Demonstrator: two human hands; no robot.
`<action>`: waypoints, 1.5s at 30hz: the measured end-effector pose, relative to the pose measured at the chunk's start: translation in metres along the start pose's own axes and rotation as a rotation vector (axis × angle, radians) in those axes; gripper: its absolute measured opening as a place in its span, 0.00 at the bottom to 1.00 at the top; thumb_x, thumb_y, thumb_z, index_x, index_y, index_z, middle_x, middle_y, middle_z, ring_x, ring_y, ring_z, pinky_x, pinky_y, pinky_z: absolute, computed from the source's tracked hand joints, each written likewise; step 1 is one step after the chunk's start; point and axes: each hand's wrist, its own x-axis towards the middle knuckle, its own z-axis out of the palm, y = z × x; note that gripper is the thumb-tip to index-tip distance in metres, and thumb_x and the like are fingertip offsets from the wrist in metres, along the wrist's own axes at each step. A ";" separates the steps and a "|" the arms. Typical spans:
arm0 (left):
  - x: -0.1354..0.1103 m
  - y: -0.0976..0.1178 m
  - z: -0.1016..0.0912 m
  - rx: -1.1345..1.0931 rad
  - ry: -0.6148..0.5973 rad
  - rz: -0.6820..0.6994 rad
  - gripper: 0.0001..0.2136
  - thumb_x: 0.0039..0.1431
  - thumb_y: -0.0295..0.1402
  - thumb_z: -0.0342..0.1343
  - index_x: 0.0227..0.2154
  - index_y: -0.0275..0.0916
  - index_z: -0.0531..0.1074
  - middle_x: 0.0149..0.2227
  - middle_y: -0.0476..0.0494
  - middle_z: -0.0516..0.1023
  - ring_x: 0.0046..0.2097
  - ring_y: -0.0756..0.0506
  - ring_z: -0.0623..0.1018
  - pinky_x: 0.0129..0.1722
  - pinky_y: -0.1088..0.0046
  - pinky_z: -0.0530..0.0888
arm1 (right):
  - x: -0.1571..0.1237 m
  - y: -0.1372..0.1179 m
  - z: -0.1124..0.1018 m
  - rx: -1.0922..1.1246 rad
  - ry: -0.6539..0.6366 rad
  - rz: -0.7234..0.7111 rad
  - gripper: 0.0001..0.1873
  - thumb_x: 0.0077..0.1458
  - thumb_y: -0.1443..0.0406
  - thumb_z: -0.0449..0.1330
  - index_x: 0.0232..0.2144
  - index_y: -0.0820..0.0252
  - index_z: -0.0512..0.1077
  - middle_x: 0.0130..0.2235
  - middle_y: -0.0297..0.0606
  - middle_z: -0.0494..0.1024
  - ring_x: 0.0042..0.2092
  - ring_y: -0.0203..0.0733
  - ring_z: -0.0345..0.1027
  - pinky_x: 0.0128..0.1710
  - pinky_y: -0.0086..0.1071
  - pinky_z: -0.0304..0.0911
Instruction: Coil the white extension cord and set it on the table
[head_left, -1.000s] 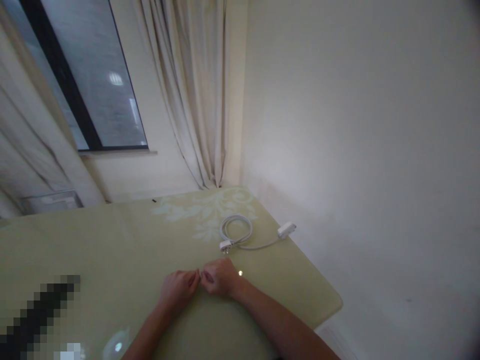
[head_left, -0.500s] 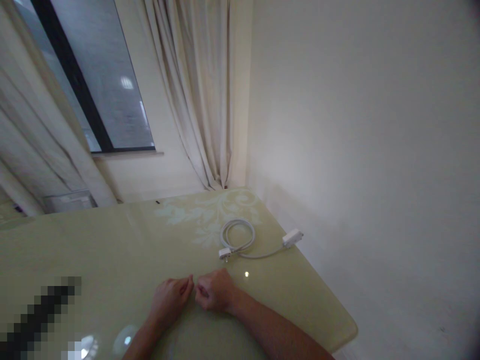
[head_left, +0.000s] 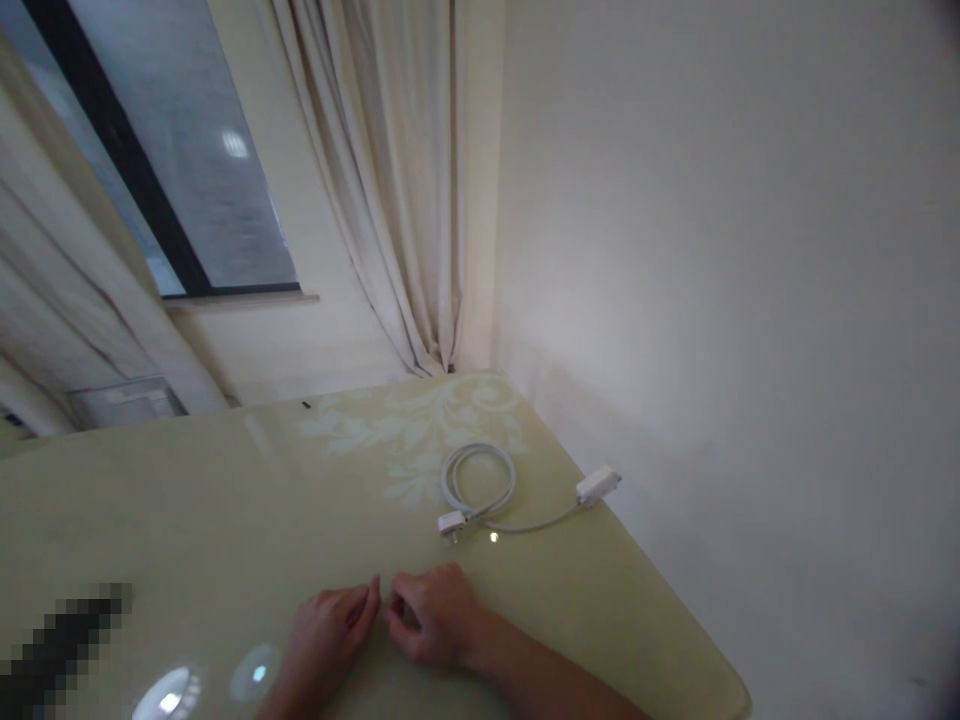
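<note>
My left hand is low over the pale green table, its fingers curled and the thumb pressed against them. Close on its right is my right hand, also closed, with a small hollow showing between thumb and forefinger. The two hands face each other with a narrow gap between their fingertips. Anything pinched in either one is hidden or too small to make out. Just beyond my right hand lies a coiled white power cord. Its plug points toward me, and a white block on its other end lies by the table's right edge.
The glossy table meets a bare wall along its right side. Beige curtains hang by a dark-framed window at the back. A small dark bit lies near the far edge. A pixelated dark shape covers the lower left.
Both hands sit slightly lower in the view, still closed and close together. My right hand's finger hollow looks a little wider. The cord appears shifted because the view has moved.
</note>
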 end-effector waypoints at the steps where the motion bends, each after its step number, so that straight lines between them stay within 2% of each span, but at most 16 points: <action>1: 0.000 0.000 0.000 -0.006 0.002 -0.002 0.29 0.71 0.47 0.38 0.19 0.43 0.74 0.21 0.44 0.79 0.24 0.48 0.77 0.29 0.72 0.66 | 0.000 0.000 0.000 -0.010 0.000 0.006 0.13 0.62 0.52 0.57 0.41 0.52 0.74 0.33 0.35 0.84 0.31 0.43 0.77 0.30 0.32 0.56; 9: 0.002 0.010 -0.007 0.000 0.025 0.009 0.29 0.70 0.46 0.40 0.20 0.42 0.76 0.22 0.42 0.80 0.24 0.47 0.78 0.27 0.73 0.63 | 0.001 0.003 -0.005 -0.056 0.066 0.029 0.19 0.63 0.54 0.56 0.53 0.52 0.70 0.31 0.35 0.83 0.33 0.45 0.78 0.31 0.33 0.56; 16: 0.007 0.018 -0.006 0.046 0.006 0.045 0.26 0.71 0.41 0.42 0.21 0.41 0.78 0.24 0.40 0.82 0.26 0.47 0.79 0.27 0.72 0.57 | 0.001 0.006 -0.007 -0.131 0.183 0.014 0.17 0.65 0.58 0.55 0.52 0.57 0.72 0.33 0.38 0.82 0.35 0.44 0.77 0.33 0.32 0.59; 20: 0.007 0.024 -0.006 0.047 0.012 0.030 0.25 0.71 0.40 0.43 0.22 0.41 0.77 0.26 0.40 0.83 0.27 0.47 0.79 0.28 0.71 0.55 | -0.003 0.011 -0.002 -0.110 0.361 -0.058 0.14 0.66 0.60 0.54 0.48 0.59 0.73 0.36 0.41 0.81 0.38 0.44 0.74 0.39 0.33 0.63; 23: 0.008 0.025 -0.007 0.006 0.014 0.026 0.26 0.71 0.41 0.42 0.21 0.41 0.76 0.25 0.40 0.82 0.27 0.47 0.77 0.28 0.71 0.55 | -0.006 0.020 -0.003 -0.054 0.549 -0.094 0.14 0.68 0.60 0.50 0.46 0.60 0.73 0.36 0.42 0.79 0.39 0.44 0.71 0.44 0.35 0.64; 25: 0.009 0.022 -0.006 -0.033 0.031 0.009 0.26 0.71 0.42 0.42 0.20 0.41 0.75 0.24 0.41 0.80 0.26 0.47 0.76 0.29 0.71 0.55 | -0.010 0.031 -0.012 -0.023 0.684 -0.018 0.15 0.68 0.62 0.49 0.47 0.61 0.73 0.39 0.44 0.78 0.43 0.45 0.71 0.48 0.37 0.64; 27: 0.010 0.019 -0.005 -0.078 0.058 -0.005 0.26 0.70 0.44 0.42 0.18 0.41 0.73 0.21 0.43 0.76 0.24 0.48 0.72 0.29 0.71 0.55 | -0.015 0.048 -0.028 -0.046 0.744 0.127 0.16 0.67 0.65 0.50 0.52 0.62 0.72 0.46 0.47 0.78 0.50 0.47 0.69 0.54 0.39 0.62; 29: 0.011 0.016 -0.002 -0.133 0.080 -0.008 0.27 0.69 0.46 0.41 0.17 0.41 0.70 0.18 0.46 0.71 0.22 0.49 0.68 0.28 0.71 0.55 | -0.020 0.069 -0.048 -0.138 0.652 0.263 0.20 0.64 0.67 0.55 0.57 0.61 0.70 0.55 0.49 0.75 0.57 0.49 0.66 0.58 0.42 0.58; 31: 0.012 0.014 0.000 -0.192 0.090 -0.005 0.27 0.68 0.48 0.41 0.16 0.40 0.67 0.17 0.48 0.65 0.21 0.50 0.63 0.27 0.72 0.55 | -0.022 0.088 -0.067 -0.250 0.436 0.323 0.23 0.62 0.63 0.60 0.58 0.60 0.70 0.58 0.49 0.74 0.59 0.52 0.65 0.60 0.45 0.56; 33: 0.013 0.012 0.003 -0.233 0.092 -0.009 0.27 0.66 0.49 0.41 0.15 0.40 0.65 0.17 0.49 0.62 0.21 0.50 0.61 0.27 0.72 0.54 | -0.019 0.102 -0.079 -0.344 0.227 0.312 0.22 0.61 0.58 0.63 0.54 0.61 0.73 0.55 0.49 0.76 0.57 0.53 0.67 0.58 0.46 0.57; 35: 0.014 0.010 0.004 -0.246 0.093 -0.019 0.27 0.65 0.50 0.42 0.15 0.40 0.65 0.17 0.49 0.60 0.21 0.50 0.60 0.27 0.71 0.54 | -0.011 0.110 -0.082 -0.401 0.115 0.267 0.16 0.61 0.58 0.64 0.47 0.62 0.76 0.49 0.49 0.79 0.53 0.53 0.69 0.58 0.46 0.58; 38: 0.014 0.008 0.005 -0.249 0.089 -0.051 0.27 0.65 0.50 0.42 0.15 0.41 0.65 0.17 0.49 0.62 0.21 0.50 0.61 0.27 0.71 0.55 | 0.002 0.113 -0.073 -0.411 0.106 0.207 0.07 0.61 0.66 0.61 0.41 0.63 0.77 0.45 0.50 0.79 0.51 0.52 0.70 0.57 0.44 0.58; 40: 0.013 0.007 0.005 -0.256 0.094 -0.068 0.26 0.65 0.51 0.42 0.16 0.41 0.66 0.17 0.49 0.63 0.21 0.50 0.61 0.27 0.72 0.55 | 0.007 0.113 -0.064 -0.389 0.138 0.187 0.07 0.61 0.70 0.59 0.41 0.64 0.76 0.45 0.52 0.79 0.49 0.52 0.71 0.54 0.43 0.60; 42: 0.012 0.006 0.005 -0.275 0.099 -0.071 0.26 0.64 0.52 0.43 0.16 0.41 0.66 0.17 0.49 0.63 0.22 0.50 0.61 0.27 0.72 0.56 | 0.010 0.112 -0.058 -0.348 0.194 0.189 0.08 0.62 0.71 0.57 0.41 0.64 0.76 0.45 0.53 0.79 0.46 0.52 0.71 0.51 0.42 0.62; 45: 0.012 0.006 0.006 -0.353 0.118 -0.069 0.27 0.63 0.55 0.44 0.16 0.41 0.64 0.17 0.50 0.62 0.22 0.50 0.61 0.27 0.73 0.57 | 0.015 0.105 -0.056 -0.262 0.295 0.208 0.09 0.66 0.67 0.53 0.43 0.62 0.73 0.42 0.48 0.79 0.42 0.48 0.71 0.45 0.39 0.64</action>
